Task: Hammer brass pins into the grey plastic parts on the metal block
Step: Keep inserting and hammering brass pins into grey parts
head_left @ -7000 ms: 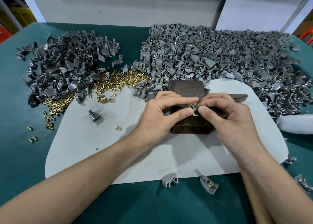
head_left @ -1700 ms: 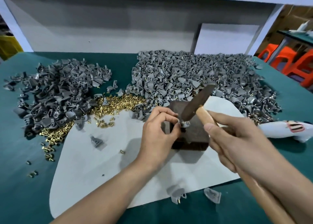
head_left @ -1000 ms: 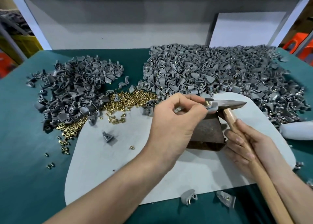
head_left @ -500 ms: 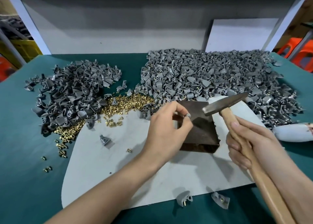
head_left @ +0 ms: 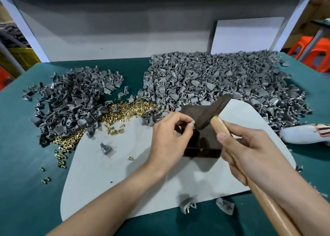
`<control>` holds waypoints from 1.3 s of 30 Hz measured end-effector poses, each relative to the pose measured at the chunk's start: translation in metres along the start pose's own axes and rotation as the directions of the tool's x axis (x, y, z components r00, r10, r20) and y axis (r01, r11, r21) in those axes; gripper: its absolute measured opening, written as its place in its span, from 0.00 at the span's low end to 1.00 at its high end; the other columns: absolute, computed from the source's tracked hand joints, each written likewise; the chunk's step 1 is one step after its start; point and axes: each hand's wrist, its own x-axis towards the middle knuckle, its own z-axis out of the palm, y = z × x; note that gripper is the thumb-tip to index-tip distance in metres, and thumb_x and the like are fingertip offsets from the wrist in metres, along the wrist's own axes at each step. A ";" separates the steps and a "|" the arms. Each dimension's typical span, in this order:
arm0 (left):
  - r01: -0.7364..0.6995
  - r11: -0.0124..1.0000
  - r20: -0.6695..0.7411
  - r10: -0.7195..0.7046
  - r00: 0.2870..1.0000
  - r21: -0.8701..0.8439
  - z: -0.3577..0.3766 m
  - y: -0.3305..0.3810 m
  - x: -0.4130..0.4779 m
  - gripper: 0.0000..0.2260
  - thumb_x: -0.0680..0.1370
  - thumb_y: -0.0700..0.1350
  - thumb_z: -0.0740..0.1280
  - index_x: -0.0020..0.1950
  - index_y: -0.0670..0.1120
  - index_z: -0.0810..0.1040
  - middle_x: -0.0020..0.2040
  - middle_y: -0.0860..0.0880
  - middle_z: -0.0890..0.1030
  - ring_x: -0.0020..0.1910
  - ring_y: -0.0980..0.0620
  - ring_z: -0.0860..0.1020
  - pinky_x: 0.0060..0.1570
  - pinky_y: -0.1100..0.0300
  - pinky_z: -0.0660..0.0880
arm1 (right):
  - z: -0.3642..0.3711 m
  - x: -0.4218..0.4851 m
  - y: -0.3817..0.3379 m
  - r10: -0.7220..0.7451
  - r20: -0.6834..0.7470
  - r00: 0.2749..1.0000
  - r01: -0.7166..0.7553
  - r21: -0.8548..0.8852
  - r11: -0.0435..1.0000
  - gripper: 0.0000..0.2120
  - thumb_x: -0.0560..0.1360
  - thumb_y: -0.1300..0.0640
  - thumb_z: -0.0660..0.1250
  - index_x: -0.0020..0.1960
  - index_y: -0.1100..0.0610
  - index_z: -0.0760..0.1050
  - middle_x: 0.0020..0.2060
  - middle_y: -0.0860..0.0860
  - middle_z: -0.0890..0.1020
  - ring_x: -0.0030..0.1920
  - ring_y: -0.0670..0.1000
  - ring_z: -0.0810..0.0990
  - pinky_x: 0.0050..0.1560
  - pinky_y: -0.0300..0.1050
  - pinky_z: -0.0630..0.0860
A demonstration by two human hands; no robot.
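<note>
Head view, left grip: the left grip (head_left: 167, 139) pinches a small grey part (head_left: 192, 122) between thumb and fingertips, at the near-left top of the metal block (head_left: 205, 139). This probably steadies it for a blow.
Head view, right grip: the right grip (head_left: 250, 150) is clenched round the wooden handle (head_left: 267, 200), high up near the head, which looks chosen for short, controlled taps.
Hammer head: the dark hammer head (head_left: 212, 114) hangs tilted over the block, its striking end just beside the pinched part. Whether they touch cannot be told.
Pin: too small to make out in the held part.
Supply: the brass pins (head_left: 128, 108) lie heaped between the left pile (head_left: 71, 101) and the right pile (head_left: 214, 80), within easy reach of the left grip. Many parts in the right pile show brass, so they are probably finished.
Block's seat: it stands on a pale mat (head_left: 107, 173) over the green surface (head_left: 26, 182).
Room: the fingertips sit right by the striking end, so there is little margin. The mat lies open to the left and in front.
Edges: two stray parts (head_left: 187, 204) lie at the mat's near edge, and a white object (head_left: 303, 134) lies well to the right.
</note>
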 end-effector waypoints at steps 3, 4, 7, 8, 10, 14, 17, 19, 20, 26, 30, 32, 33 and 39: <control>-0.009 1.000 -0.016 0.010 1.000 0.005 0.002 -0.001 -0.001 0.05 0.74 0.37 0.71 0.43 0.47 0.81 0.40 0.54 0.81 0.41 0.58 0.78 0.44 0.62 0.75 | 0.002 0.004 0.002 -0.072 -0.047 0.996 0.060 -0.209 0.976 0.08 0.79 0.57 0.60 0.52 0.49 0.78 0.19 0.46 0.67 0.16 0.44 0.62 0.19 0.35 0.60; -0.009 1.000 -0.017 0.009 1.000 0.005 0.003 -0.001 -0.001 0.05 0.74 0.37 0.71 0.43 0.48 0.81 0.40 0.55 0.80 0.41 0.58 0.77 0.43 0.62 0.74 | 0.003 0.005 0.002 -0.099 -0.043 0.994 0.083 -0.285 0.955 0.08 0.79 0.57 0.61 0.53 0.50 0.77 0.17 0.44 0.69 0.16 0.44 0.66 0.20 0.32 0.60; 0.001 1.000 -0.021 -0.001 1.000 0.002 0.004 -0.002 -0.002 0.05 0.74 0.37 0.71 0.44 0.48 0.81 0.40 0.56 0.80 0.41 0.58 0.78 0.43 0.62 0.74 | 0.004 0.008 0.000 -0.096 -0.030 0.995 0.081 -0.337 0.938 0.06 0.79 0.57 0.61 0.50 0.53 0.76 0.17 0.43 0.69 0.16 0.44 0.66 0.19 0.32 0.60; 0.008 1.000 -0.024 -0.008 1.000 -0.005 0.004 -0.002 -0.002 0.06 0.74 0.37 0.71 0.44 0.48 0.81 0.40 0.56 0.81 0.41 0.58 0.78 0.43 0.62 0.75 | 0.002 0.008 -0.002 -0.081 -0.035 0.996 0.065 -0.314 0.947 0.06 0.79 0.57 0.60 0.49 0.53 0.76 0.17 0.44 0.68 0.16 0.45 0.64 0.18 0.35 0.60; 0.028 0.999 -0.032 -0.029 0.999 -0.034 0.005 -0.002 -0.003 0.06 0.74 0.37 0.71 0.44 0.48 0.81 0.40 0.54 0.81 0.41 0.55 0.79 0.43 0.60 0.75 | 0.000 0.007 -0.007 -0.089 -0.063 0.994 0.069 -0.273 0.959 0.06 0.78 0.55 0.61 0.48 0.51 0.77 0.18 0.46 0.68 0.16 0.47 0.63 0.20 0.34 0.61; 0.030 0.998 -0.057 -0.034 0.998 -0.056 0.005 -0.002 -0.006 0.05 0.74 0.37 0.72 0.44 0.47 0.82 0.41 0.52 0.81 0.42 0.53 0.79 0.45 0.54 0.77 | 0.002 0.012 -0.005 -0.186 -0.089 0.978 0.140 -0.375 0.916 0.05 0.78 0.54 0.61 0.48 0.51 0.75 0.18 0.44 0.70 0.17 0.45 0.66 0.25 0.37 0.61; 0.037 0.997 -0.069 -0.043 0.997 -0.073 0.005 -0.002 -0.008 0.04 0.74 0.37 0.72 0.44 0.47 0.82 0.41 0.53 0.81 0.44 0.54 0.79 0.46 0.53 0.77 | 0.008 0.011 0.002 -0.110 -0.044 0.993 0.086 -0.366 0.926 0.06 0.79 0.55 0.61 0.51 0.51 0.76 0.17 0.41 0.71 0.17 0.43 0.68 0.22 0.35 0.61; 0.045 0.996 -0.078 -0.050 0.996 -0.074 0.005 -0.001 -0.007 0.05 0.74 0.37 0.72 0.43 0.47 0.82 0.41 0.54 0.81 0.43 0.55 0.79 0.47 0.53 0.77 | 0.004 0.011 -0.001 -0.142 -0.070 0.987 0.112 -0.331 0.937 0.06 0.78 0.54 0.61 0.50 0.50 0.76 0.17 0.42 0.70 0.16 0.44 0.66 0.22 0.36 0.62; 0.052 0.996 -0.081 -0.058 0.995 -0.075 0.005 -0.002 -0.007 0.05 0.74 0.37 0.72 0.43 0.48 0.82 0.41 0.54 0.81 0.43 0.54 0.79 0.47 0.53 0.77 | 0.001 0.012 -0.003 -0.183 -0.096 0.979 0.140 -0.339 0.930 0.05 0.78 0.53 0.61 0.48 0.50 0.76 0.17 0.44 0.70 0.17 0.44 0.65 0.23 0.38 0.62; 0.036 0.995 -0.081 -0.043 0.996 -0.091 0.005 -0.004 -0.009 0.07 0.74 0.38 0.71 0.43 0.50 0.81 0.41 0.56 0.81 0.44 0.56 0.79 0.46 0.56 0.77 | 0.002 0.010 -0.001 -0.170 -0.087 0.982 0.141 -0.270 0.952 0.06 0.76 0.52 0.61 0.49 0.47 0.77 0.19 0.47 0.70 0.17 0.48 0.66 0.20 0.36 0.63; 0.058 0.988 -0.062 -0.067 0.996 -0.144 0.004 -0.005 -0.013 0.10 0.75 0.38 0.71 0.45 0.54 0.79 0.43 0.57 0.81 0.47 0.57 0.79 0.49 0.64 0.75 | -0.024 0.022 0.004 -0.203 -0.233 0.951 0.101 -0.386 0.917 0.10 0.76 0.54 0.63 0.53 0.41 0.77 0.20 0.47 0.71 0.20 0.51 0.68 0.25 0.41 0.67; 0.073 0.977 -0.042 -0.084 0.996 -0.201 0.003 -0.006 -0.015 0.08 0.75 0.38 0.71 0.47 0.51 0.81 0.45 0.57 0.82 0.49 0.58 0.79 0.52 0.62 0.76 | -0.037 0.030 0.012 -0.273 -0.301 0.914 0.013 -0.649 0.760 0.13 0.75 0.57 0.63 0.58 0.49 0.76 0.23 0.48 0.73 0.27 0.57 0.71 0.32 0.46 0.69; 0.085 0.971 -0.034 -0.095 0.995 -0.225 0.003 -0.007 -0.015 0.08 0.75 0.37 0.71 0.49 0.50 0.81 0.46 0.56 0.82 0.50 0.57 0.80 0.53 0.60 0.77 | -0.042 0.032 0.016 -0.278 -0.323 0.905 -0.058 -0.739 0.671 0.16 0.74 0.59 0.63 0.61 0.51 0.74 0.27 0.52 0.76 0.30 0.59 0.72 0.35 0.48 0.70; 0.098 0.973 -0.027 -0.106 0.994 -0.207 0.002 -0.008 -0.011 0.07 0.74 0.37 0.71 0.47 0.48 0.82 0.48 0.57 0.82 0.53 0.59 0.79 0.56 0.57 0.76 | -0.038 0.035 0.036 -0.181 -0.305 0.935 -0.235 -0.915 0.327 0.26 0.76 0.49 0.63 0.72 0.48 0.63 0.48 0.58 0.80 0.48 0.62 0.79 0.46 0.52 0.74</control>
